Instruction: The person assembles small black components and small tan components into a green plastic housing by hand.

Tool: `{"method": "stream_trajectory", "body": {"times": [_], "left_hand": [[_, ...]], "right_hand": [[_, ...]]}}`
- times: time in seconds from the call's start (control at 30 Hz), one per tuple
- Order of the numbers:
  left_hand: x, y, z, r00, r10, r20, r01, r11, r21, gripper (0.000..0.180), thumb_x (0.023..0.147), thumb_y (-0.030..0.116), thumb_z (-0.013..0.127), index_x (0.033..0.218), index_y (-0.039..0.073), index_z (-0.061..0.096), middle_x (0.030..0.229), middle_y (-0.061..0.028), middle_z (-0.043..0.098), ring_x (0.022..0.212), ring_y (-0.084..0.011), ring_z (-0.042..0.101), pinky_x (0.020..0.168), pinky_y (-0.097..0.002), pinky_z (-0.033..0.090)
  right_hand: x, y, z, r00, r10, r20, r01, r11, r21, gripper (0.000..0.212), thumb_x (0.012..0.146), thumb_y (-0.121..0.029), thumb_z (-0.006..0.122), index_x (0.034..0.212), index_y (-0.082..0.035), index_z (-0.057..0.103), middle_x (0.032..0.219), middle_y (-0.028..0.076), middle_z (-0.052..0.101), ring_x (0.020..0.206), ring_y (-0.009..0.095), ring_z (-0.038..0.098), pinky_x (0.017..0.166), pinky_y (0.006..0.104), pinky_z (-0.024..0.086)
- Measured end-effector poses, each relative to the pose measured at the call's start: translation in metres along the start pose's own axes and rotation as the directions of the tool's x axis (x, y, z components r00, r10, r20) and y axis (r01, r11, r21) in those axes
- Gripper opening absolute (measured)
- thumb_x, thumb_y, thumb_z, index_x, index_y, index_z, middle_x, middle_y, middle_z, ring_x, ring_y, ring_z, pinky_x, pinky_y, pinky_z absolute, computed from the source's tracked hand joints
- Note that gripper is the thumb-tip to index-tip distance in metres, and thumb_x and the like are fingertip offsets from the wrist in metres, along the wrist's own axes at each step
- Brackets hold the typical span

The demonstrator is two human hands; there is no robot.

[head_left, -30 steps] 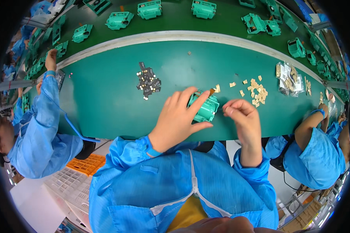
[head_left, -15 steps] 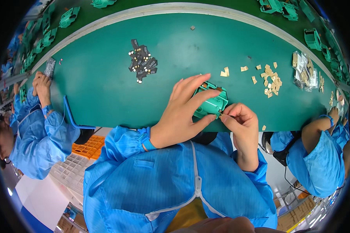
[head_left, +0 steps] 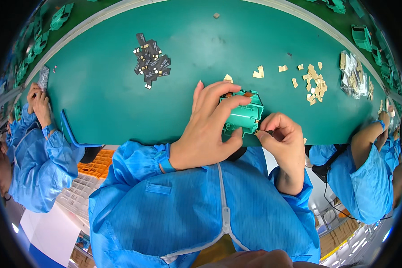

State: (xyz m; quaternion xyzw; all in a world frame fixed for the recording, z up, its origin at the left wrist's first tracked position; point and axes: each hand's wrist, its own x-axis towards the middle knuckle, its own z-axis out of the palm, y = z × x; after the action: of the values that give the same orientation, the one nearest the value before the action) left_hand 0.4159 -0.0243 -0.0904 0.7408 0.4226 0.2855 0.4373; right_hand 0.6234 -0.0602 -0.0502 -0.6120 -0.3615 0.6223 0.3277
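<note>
My left hand (head_left: pixel 204 131) grips a green plastic housing (head_left: pixel 244 117) at the near edge of the table, fingers over its far side and thumb on its near side. The open face of the housing shows a rounded hollow and brownish parts along the far end. At its near right corner, my right hand (head_left: pixel 285 139) pinches a small black piece (head_left: pixel 269 131) between thumb and forefinger. Most of that piece is hidden by the fingers, and a gold-coloured bit shows by the thumb tip. I cannot tell whether it touches the housing.
A pile of black flat pieces with gold ends (head_left: pixel 152 60) lies beyond my left hand. Scattered beige tabs (head_left: pixel 316 87) and clear bags (head_left: pixel 353 76) lie to the right. A blue bent bar (head_left: pixel 69 129) stands at the table's left edge. Co-workers sit at both sides.
The housing has turned slightly and shows more of its hollow. My right fingertips have shifted a little to the right, still pinching the black piece. The whole view has also shifted slightly.
</note>
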Motion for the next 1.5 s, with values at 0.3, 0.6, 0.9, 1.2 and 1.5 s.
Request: {"method": "stream_trajectory", "body": {"times": [0.3, 0.6, 0.9, 1.2, 1.5], "left_hand": [[0.004, 0.004, 0.007, 0.999, -0.017, -0.028, 0.018, 0.999, 0.037, 0.067, 0.065, 0.012, 0.08, 0.125, 0.013, 0.05, 0.131, -0.0096, 0.044, 0.131, -0.0348, 0.042, 0.114, -0.0678, 0.014], [0.006, 0.005, 0.01, 0.999, -0.032, -0.037, 0.034, 0.998, 0.055, 0.065, 0.065, 0.012, 0.081, 0.123, 0.013, 0.051, 0.13, -0.0089, 0.047, 0.129, -0.0336, 0.043, 0.114, -0.0663, 0.016], [0.006, 0.004, 0.011, 0.999, -0.036, -0.04, 0.039, 0.997, 0.064, 0.063, 0.067, 0.013, 0.081, 0.122, 0.013, 0.052, 0.13, -0.009, 0.048, 0.13, -0.0337, 0.042, 0.115, -0.0652, 0.016], [0.006, 0.005, 0.01, 0.998, -0.051, -0.029, 0.053, 0.996, 0.078, 0.061, 0.068, 0.014, 0.081, 0.121, 0.012, 0.052, 0.129, -0.0088, 0.049, 0.13, -0.0336, 0.042, 0.115, -0.0653, 0.016], [0.007, 0.005, 0.01, 0.998, -0.053, -0.019, 0.054, 0.996, 0.072, 0.059, 0.069, 0.015, 0.081, 0.121, 0.013, 0.052, 0.128, -0.0082, 0.049, 0.13, -0.0328, 0.042, 0.115, -0.0658, 0.015]], "right_hand": [[0.005, -0.001, 0.001, 0.998, -0.068, 0.016, 0.069, 0.996, -0.049, 0.018, 0.078, 0.012, 0.064, 0.078, -0.002, 0.051, 0.082, 0.002, 0.059, 0.077, 0.008, 0.055, 0.072, 0.0242, 0.046], [0.007, -0.001, 0.001, 0.999, -0.053, -0.005, 0.052, 0.996, -0.073, 0.019, 0.077, 0.01, 0.064, 0.078, -0.002, 0.051, 0.08, 0.001, 0.058, 0.075, 0.007, 0.053, 0.068, 0.0241, 0.045], [0.008, 0.002, 0.002, 0.999, -0.049, -0.015, 0.047, 0.995, -0.093, 0.018, 0.077, 0.008, 0.066, 0.077, -0.003, 0.052, 0.08, 0.001, 0.058, 0.074, 0.007, 0.052, 0.066, 0.0239, 0.044], [0.009, 0.004, 0.0, 0.998, -0.054, -0.013, 0.052, 0.991, -0.126, 0.016, 0.078, 0.007, 0.066, 0.077, -0.002, 0.053, 0.078, 0.0, 0.059, 0.071, 0.006, 0.051, 0.065, 0.0235, 0.043], [0.009, 0.001, 0.0, 1.0, -0.02, -0.024, 0.018, 0.994, -0.105, 0.015, 0.078, 0.005, 0.067, 0.077, -0.002, 0.054, 0.077, 0.001, 0.059, 0.071, 0.006, 0.052, 0.064, 0.0236, 0.044]]}}
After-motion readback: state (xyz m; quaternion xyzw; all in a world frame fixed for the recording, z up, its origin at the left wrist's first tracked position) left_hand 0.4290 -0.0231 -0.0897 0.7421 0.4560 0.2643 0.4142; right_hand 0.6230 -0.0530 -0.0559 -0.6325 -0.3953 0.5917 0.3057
